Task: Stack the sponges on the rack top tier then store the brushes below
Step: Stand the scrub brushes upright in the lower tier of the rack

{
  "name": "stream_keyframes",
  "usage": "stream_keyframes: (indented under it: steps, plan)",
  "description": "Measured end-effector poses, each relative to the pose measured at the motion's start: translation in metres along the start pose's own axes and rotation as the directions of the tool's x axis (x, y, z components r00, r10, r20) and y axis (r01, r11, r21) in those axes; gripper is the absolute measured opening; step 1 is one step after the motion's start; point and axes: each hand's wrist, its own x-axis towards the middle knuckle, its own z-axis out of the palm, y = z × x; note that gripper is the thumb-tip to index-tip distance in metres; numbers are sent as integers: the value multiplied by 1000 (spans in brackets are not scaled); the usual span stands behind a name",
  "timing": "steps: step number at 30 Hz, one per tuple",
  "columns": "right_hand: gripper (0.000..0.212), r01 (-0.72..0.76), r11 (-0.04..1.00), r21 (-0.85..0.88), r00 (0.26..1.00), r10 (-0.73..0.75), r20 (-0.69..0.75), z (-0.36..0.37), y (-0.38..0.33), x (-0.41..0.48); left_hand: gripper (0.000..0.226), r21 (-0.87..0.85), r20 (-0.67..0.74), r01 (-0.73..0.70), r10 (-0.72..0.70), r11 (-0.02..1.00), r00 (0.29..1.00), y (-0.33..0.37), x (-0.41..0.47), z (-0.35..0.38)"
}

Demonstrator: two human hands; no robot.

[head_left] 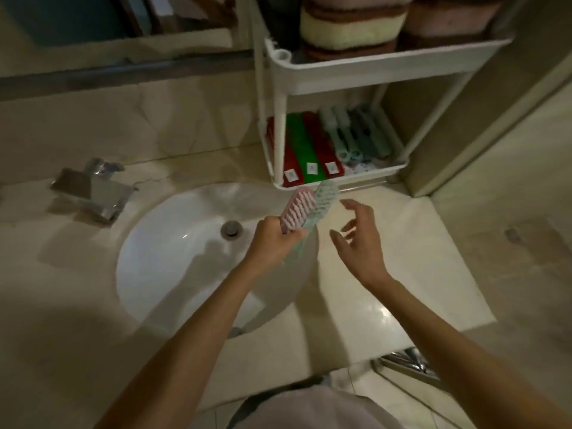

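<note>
My left hand (274, 243) grips two brushes together over the sink's right edge: a pink-bristled brush (297, 209) and a pale green brush (323, 201), heads pointing up toward the rack. My right hand (360, 239) hovers open just right of them, touching nothing. The white two-tier rack (365, 74) stands at the back of the counter. Its top tier holds stacked sponges (353, 26), brown and cream. On the lower tier (383, 170) lie several long-handled brushes (349, 134) beside red and green flat packs (305, 147).
A white round sink (173, 252) with a drain (230, 228) fills the counter's middle. A chrome tap (93, 190) stands at its left. A beige wall panel (483, 125) rises right of the rack, and the marble counter (402, 274) extends under my right hand.
</note>
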Motion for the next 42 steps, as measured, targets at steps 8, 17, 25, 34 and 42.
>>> stream_keyframes:
  steps: [8, 17, 25, 34, 42]
  plan:
    - [20, -412, 724, 553, 905, 397, 155, -57, 34, 43, 10, -276, 141, 113, -76, 954, 987, 72, 24, 76]
    - [20, -362, 930, 67, 931, 364, -13, -64, 55, 171, 31, -273, -71, 170, -196, 947, 978, 101, 95, 63]
    - [25, -390, 915, 98, 921, 386, 60, -38, 72, 242, 26, -278, -151, 180, -228, 944, 962, 97, 131, 53]
    - [24, -309, 932, -192, 950, 312, -12, -25, 70, 265, 10, -304, -140, 161, -211, 939, 967, 97, 149, 58]
    - [19, -291, 943, -162, 956, 293, -11, -20, 74, 264, 8, -339, -126, 151, -204, 928, 971, 101, 155, 55]
